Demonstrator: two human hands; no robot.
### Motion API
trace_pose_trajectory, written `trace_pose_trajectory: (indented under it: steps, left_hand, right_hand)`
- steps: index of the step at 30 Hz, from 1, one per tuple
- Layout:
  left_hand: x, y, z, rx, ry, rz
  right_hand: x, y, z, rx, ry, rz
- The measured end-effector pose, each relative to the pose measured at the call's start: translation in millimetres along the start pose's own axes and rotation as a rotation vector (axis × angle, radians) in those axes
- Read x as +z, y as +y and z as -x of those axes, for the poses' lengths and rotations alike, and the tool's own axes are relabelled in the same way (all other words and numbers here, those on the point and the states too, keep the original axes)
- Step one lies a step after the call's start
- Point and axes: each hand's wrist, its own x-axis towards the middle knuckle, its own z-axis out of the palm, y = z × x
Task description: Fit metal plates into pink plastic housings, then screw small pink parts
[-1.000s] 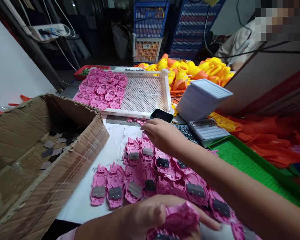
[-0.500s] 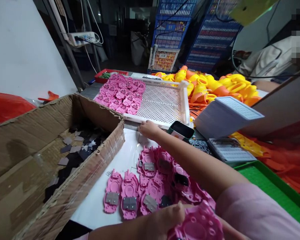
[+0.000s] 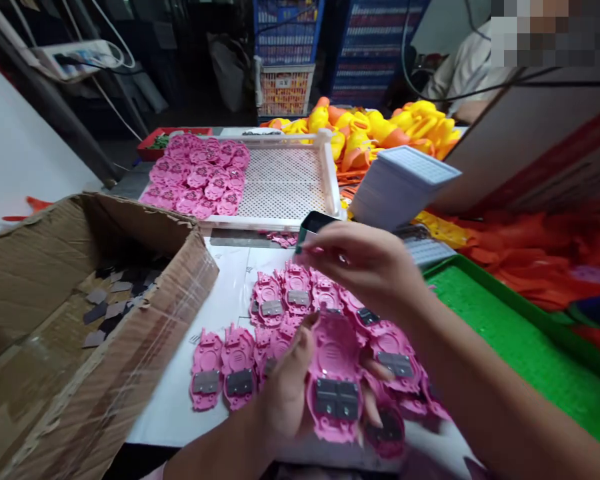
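Note:
My left hand point(image 3: 287, 393) is closed around a pink plastic toy casing half point(image 3: 336, 353), its hollow inner side facing up and two dark grey plates screwed across its lower part. My right hand point(image 3: 365, 257) is raised above the rows of casings, fingers pinched together. Whatever the pinch holds is too small and blurred to name. Just behind those fingertips stands a dark green open box point(image 3: 316, 221). Similar pink casings point(image 3: 239, 363) with grey or black plates lie in rows on the white surface around my left hand. Small pink parts point(image 3: 283, 239) lie by the tray's front edge.
A white mesh tray point(image 3: 285, 220) holds pink pieces point(image 3: 200, 175) on its left side. At left stands a cardboard box point(image 3: 180, 280) with loose dark plates. A green tray point(image 3: 480, 320) is at right, yellow and orange parts point(image 3: 380, 130) behind. Another person point(image 3: 465, 67) sits far right.
My right hand has drawn back from the tray's front edge, now pinched and higher. My left hand has brought the casing up and turned its plated inner side into view. The view has shifted right.

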Motion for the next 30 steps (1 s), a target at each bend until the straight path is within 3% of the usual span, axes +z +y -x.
trace_pose_trajectory:
  steps: [3,6,8,12,19,25,30]
  left_hand:
    - [6.3,-1,-1,0.079,0.192,0.016]
    - [6.6,-6,0,0.059,0.336,-0.032]
    - [5.1,-9,1,0.034,0.359,-0.104]
    - [-0.4,-12,2,0.021,0.299,-0.282]
    - [-13.9,-19,2,0.113,0.522,-0.620]
    - [-8.9,-21,2,0.092,0.556,-0.613]
    - [-9.4,-24,0,0.067,0.511,-0.573]
  right_hand:
    - [-25,-21,58,-0.003,0.136,-0.091]
    - [-26,-23,97,-0.006,0.156,0.058]
    - [-21,-18,110,-0.023,0.176,0.185]
    - [-19,-11,119,-0.043,0.170,0.241]
    - [-9,1,125,-0.118,0.303,0.171]
    - [-7,7,127,-0.045,0.305,0.142]
    - [-9,6,131,-0.048,0.288,0.162]
